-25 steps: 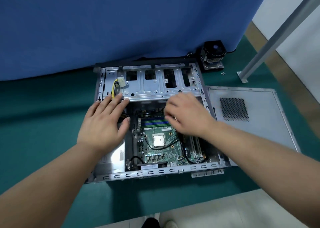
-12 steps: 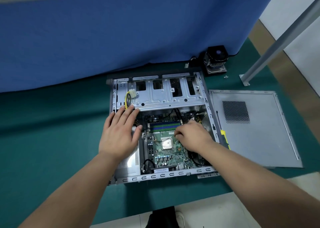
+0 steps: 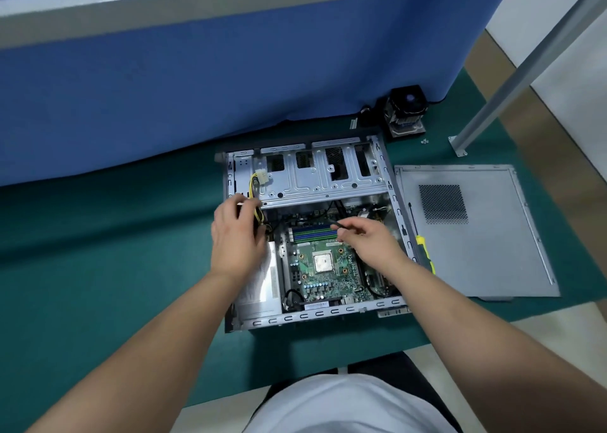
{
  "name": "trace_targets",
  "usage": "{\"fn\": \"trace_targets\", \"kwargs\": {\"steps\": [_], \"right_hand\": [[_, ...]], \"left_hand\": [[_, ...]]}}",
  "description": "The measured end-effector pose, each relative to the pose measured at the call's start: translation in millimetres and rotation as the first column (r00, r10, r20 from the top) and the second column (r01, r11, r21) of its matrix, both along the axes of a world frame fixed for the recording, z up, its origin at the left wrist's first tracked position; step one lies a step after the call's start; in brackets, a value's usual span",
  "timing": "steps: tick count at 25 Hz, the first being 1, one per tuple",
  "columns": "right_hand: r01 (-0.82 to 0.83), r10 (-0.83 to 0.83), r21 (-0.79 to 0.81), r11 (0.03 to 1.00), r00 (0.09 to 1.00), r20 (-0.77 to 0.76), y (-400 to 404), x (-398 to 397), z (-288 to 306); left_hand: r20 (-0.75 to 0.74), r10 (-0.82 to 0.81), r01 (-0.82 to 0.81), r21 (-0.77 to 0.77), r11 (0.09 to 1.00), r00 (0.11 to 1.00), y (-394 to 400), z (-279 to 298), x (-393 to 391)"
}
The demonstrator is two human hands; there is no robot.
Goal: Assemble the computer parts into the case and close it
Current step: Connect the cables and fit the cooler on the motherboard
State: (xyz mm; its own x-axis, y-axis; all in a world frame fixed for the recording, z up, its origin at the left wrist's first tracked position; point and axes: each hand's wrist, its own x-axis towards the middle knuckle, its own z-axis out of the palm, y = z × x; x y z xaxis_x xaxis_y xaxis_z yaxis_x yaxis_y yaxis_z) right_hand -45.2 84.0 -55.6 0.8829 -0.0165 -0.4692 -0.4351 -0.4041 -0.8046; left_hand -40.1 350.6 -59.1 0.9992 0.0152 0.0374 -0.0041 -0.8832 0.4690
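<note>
Open computer case (image 3: 315, 317) lies flat on green-matted worktop (image 3: 98, 268), side off. Motherboard (image 3: 323, 270) sits inside, bare CPU (image 3: 322, 263) in the middle, RAM sticks (image 3: 313, 232) just above it. Drive cage (image 3: 325, 176) spans the far end of the case. Left hand (image 3: 237, 235) is over the case's left side by the power supply (image 3: 259, 284), fingers curled round a bundle of yellow-and-black cables (image 3: 258, 215). Right hand (image 3: 368, 238) hovers over the board's right part, thumb and fingers pinching a thin black cable (image 3: 340, 225). Side panel (image 3: 473, 235) lies flat just right of the case; a yellow-handled screwdriver (image 3: 423, 252) rests on its left edge. CPU cooler (image 3: 405, 112) stands behind the case's far right corner, small screws (image 3: 424, 141) near it.
</note>
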Motion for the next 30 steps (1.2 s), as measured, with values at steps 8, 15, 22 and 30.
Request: {"fn": "trace_targets", "kwargs": {"steps": [8,15,22,30], "right_hand": [[-0.058,0.057,0.030,0.998,0.998,0.014,-2.8,14.8,15.7],[-0.076,0.239,-0.442,0.894,0.915,0.326,15.6,-15.1,1.5],[-0.439,0.445,-0.155,0.885,0.895,0.007,59.6,-5.3,0.6],[-0.236,0.271,0.189,0.953,0.944,-0.186,111.1,32.3,-1.6]], "left_hand": [[-0.169,-0.232,0.269,0.249,0.930,0.958,-39.4,-7.7,6.2],[0.113,-0.060,0.054,0.053,0.997,0.992,-11.6,-9.8,5.5],[-0.041,0.159,-0.164,-0.173,0.971,0.986,-20.3,-2.0,29.6],[-0.062,0.112,-0.127,-0.342,0.931,0.992,-14.8,3.2,29.1]]}}
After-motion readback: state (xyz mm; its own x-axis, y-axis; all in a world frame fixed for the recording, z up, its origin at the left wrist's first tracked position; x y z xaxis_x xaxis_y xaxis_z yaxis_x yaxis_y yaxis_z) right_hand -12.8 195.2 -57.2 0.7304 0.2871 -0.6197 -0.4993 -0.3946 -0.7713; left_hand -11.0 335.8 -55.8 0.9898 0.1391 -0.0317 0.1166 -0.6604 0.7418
